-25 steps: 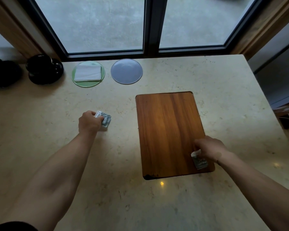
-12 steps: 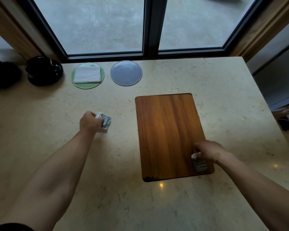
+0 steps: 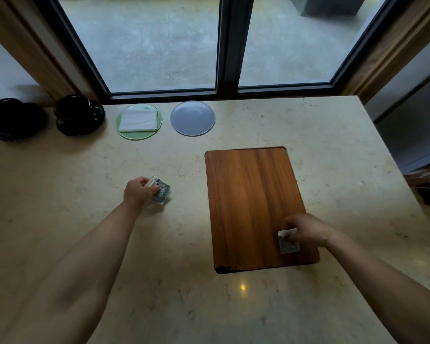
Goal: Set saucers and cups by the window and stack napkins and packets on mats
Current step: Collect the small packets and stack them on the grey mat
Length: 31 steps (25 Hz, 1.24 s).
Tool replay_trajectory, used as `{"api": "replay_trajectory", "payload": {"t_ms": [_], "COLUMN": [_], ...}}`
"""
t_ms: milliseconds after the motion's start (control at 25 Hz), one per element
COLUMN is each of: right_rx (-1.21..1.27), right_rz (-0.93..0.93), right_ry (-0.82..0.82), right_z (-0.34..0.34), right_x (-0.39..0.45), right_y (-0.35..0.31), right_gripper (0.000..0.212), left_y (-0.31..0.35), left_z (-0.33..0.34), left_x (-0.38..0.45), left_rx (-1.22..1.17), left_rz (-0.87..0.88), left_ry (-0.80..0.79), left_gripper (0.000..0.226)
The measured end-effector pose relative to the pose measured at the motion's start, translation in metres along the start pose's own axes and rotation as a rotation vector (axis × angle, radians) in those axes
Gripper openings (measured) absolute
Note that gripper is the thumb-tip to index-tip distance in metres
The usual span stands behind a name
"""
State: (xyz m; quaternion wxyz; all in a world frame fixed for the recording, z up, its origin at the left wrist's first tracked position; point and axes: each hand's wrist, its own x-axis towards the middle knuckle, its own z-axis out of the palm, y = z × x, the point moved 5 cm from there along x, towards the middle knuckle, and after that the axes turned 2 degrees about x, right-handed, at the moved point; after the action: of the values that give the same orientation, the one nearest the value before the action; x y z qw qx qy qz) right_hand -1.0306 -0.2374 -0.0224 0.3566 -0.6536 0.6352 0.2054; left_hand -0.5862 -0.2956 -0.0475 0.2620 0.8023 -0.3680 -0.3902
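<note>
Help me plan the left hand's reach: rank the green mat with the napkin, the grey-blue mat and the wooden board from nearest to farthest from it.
From the left hand:
1. Green mat, straight ahead by the window.
2. Wooden board, to its right; too close to call against the green mat.
3. Grey-blue mat, ahead and right.

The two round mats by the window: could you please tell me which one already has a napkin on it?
The green mat on the left carries a folded white napkin; the grey-blue mat beside it is bare.

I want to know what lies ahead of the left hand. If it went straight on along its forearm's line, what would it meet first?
Probably the grey round mat by the window: the left hand, gripping packets, points up and right over bare tabletop. Depth is unclear.
</note>
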Motion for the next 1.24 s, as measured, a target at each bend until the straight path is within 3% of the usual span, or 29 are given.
{"api": "replay_trajectory", "payload": {"t_ms": [200, 360, 480, 640, 880, 1240], "right_rx": [0.172, 0.395, 0.499, 0.711, 0.803, 0.907], "right_rz": [-0.041, -0.101, -0.183, -0.245, -0.3, -0.156], "right_ry": [0.057, 0.091, 0.158, 0.218, 0.28, 0.384], "right_z": [-0.008, -0.033, -0.061, -0.096, -0.137, -0.185], "right_x": [-0.002, 0.009, 0.025, 0.054, 0.109, 0.222], "right_y": [-0.016, -0.047, -0.08, -0.121, -0.161, -0.198], "right_gripper": [0.012, 0.011, 0.013, 0.01, 0.019, 0.048], "left_y": [0.012, 0.037, 0.056, 0.08, 0.103, 0.148], "left_z": [-0.001, 0.002, 0.006, 0.006, 0.011, 0.045], "left_x": [-0.021, -0.028, -0.024, -0.01, 0.046, 0.151], "left_rx": [-0.111, -0.313, -0.406, -0.501, -0.483, -0.296], "left_rz": [0.006, -0.012, 0.017, 0.036, 0.056, 0.045], "left_ry": [-0.078, -0.185, -0.214, -0.214, -0.241, -0.136], "left_gripper": [0.015, 0.033, 0.021, 0.038, 0.035, 0.028]}}
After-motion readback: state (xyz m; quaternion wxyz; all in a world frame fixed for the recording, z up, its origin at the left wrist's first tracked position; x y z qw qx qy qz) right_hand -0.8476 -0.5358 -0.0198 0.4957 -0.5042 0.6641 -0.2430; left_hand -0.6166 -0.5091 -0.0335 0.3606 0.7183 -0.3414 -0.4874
